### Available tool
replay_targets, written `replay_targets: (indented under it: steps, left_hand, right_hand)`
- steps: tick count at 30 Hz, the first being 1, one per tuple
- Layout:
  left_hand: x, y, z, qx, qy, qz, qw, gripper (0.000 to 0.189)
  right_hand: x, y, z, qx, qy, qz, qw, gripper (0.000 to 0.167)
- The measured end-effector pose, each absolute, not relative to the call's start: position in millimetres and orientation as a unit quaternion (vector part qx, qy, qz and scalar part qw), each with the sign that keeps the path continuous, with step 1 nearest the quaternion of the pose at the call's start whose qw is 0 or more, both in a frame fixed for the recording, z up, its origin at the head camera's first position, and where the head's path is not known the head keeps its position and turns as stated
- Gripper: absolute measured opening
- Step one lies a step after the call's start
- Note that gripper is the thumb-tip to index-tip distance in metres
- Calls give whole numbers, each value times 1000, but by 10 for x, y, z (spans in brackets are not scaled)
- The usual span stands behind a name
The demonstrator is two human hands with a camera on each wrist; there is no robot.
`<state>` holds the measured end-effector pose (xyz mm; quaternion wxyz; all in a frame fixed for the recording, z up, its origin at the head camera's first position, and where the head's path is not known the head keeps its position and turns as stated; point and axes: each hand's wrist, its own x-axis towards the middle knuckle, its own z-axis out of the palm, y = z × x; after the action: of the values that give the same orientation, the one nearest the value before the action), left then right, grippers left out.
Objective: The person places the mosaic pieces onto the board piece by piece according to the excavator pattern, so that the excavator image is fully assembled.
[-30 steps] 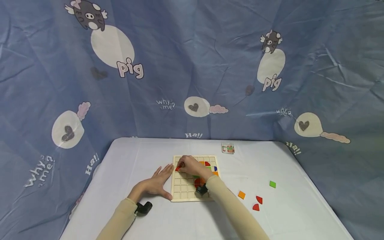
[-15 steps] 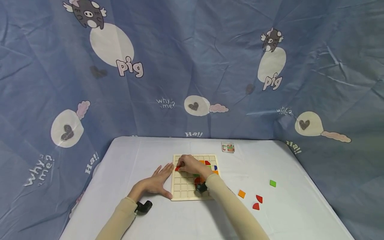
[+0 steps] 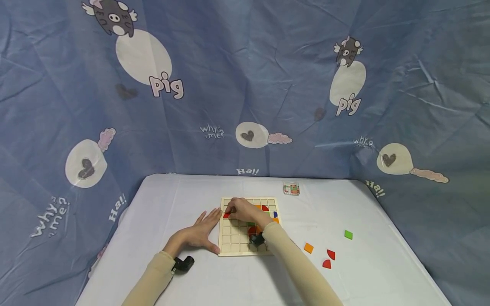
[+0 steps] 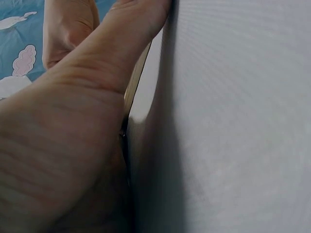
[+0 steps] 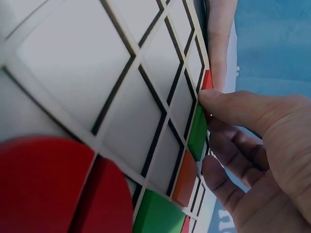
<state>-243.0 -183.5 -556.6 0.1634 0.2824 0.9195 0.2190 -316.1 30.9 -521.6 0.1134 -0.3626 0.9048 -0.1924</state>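
My right hand (image 3: pixel 246 211) pinches a red quarter-circle tile (image 3: pixel 226 215) at the left edge of a pale wooden grid board (image 3: pixel 231 246). In the right wrist view the thumb lies against that red tile (image 5: pixel 207 80), with the other fingers bent behind it. A green tile (image 5: pixel 198 131) and an orange tile (image 5: pixel 186 179) sit in cells beside it. My left hand (image 3: pixel 197 235) lies with fingers spread, its fingertips and thumb against the board's left side. Red rounded tiles (image 5: pixel 43 179) fill cells closer to the right wrist camera. My right forearm hides part of the board.
Right of the board lie a loose orange tile (image 3: pixel 308 248), two red quarter-circle tiles (image 3: pixel 331 254) and a green tile (image 3: pixel 348 234) on the white tablecloth (image 3: pixel 367 272). A small pattern card (image 3: pixel 291 188) lies behind the board. A blue printed curtain (image 3: pixel 214 97) surrounds the table.
The red tile under my right fingers has turned slightly and shows a wider face at the board's left edge. Both hands keep their places.
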Motion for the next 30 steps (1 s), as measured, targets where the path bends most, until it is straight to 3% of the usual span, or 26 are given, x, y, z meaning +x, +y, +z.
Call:
replay_targets:
  steps: [5,12,16,25,30]
  left_hand:
    - [-2437,-1821,-5558,288,917,222,164,134]
    - [-2437,-1819,-5548,287,920,214,161,135]
    - [-2421,-1813,-5543,284,921,216,157,136]
    - [-2402,-1799,-5546,279,923,215,154,137]
    - [-2394,-1790,-5531,280,923,214,154,136]
  right_hand:
    - [-3160,319,-5213,-356,908,-189,111,13]
    - [-3052,413,-5125,-342,912,-193,117,34]
    - [-2897,623,-4993,-348,906,-211,114,31]
    - [-2560,1601,-4927,-314,897,-303,73,27]
    - [-2443,2366,-5055,-230,904,-356,49,33]
